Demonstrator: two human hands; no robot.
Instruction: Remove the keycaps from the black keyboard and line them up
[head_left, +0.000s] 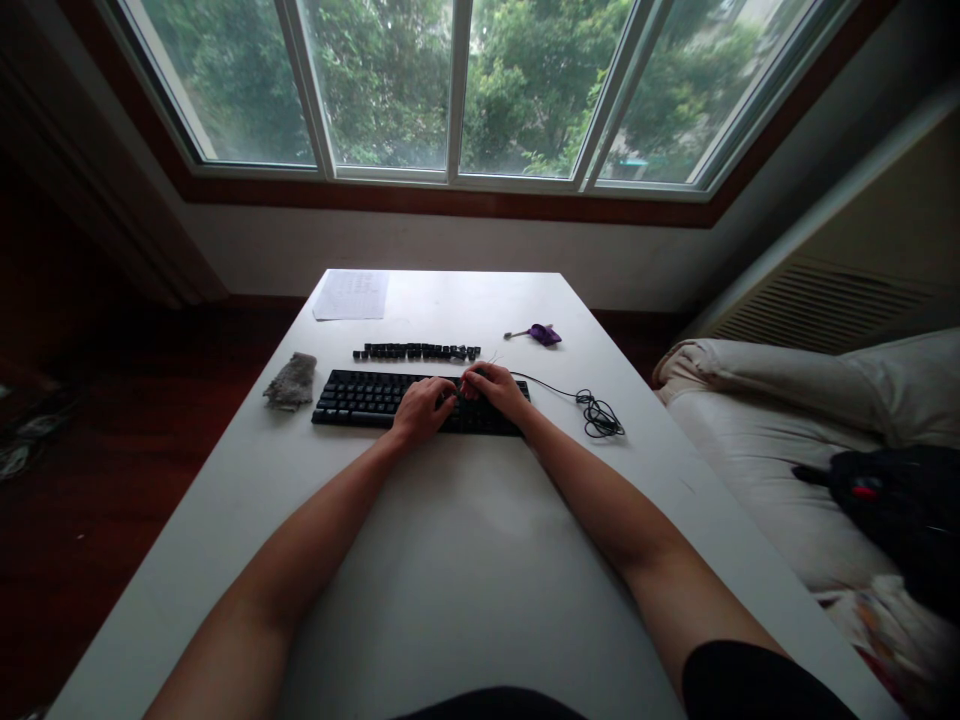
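A black keyboard (360, 398) lies across the white table under both my hands. Over its right half, my right hand (489, 385) is closed in a pinch around a small red tool with thin wire ends, which looks like a keycap puller (468, 384). My left hand (424, 405) rests on the keyboard just beside it, fingers curled toward the thumb; whatever they pinch is too small to make out. Behind the keyboard runs a row of loose black keycaps (416, 351). The keys right below my fingers are hidden.
A grey cloth (292, 382) lies left of the keyboard. To the right are a coiled black cable (600, 413) and a purple object with a brush-like end (543, 334). A printed paper sheet (351, 296) lies at the far left corner. A pale sofa (757, 430) stands beside the table.
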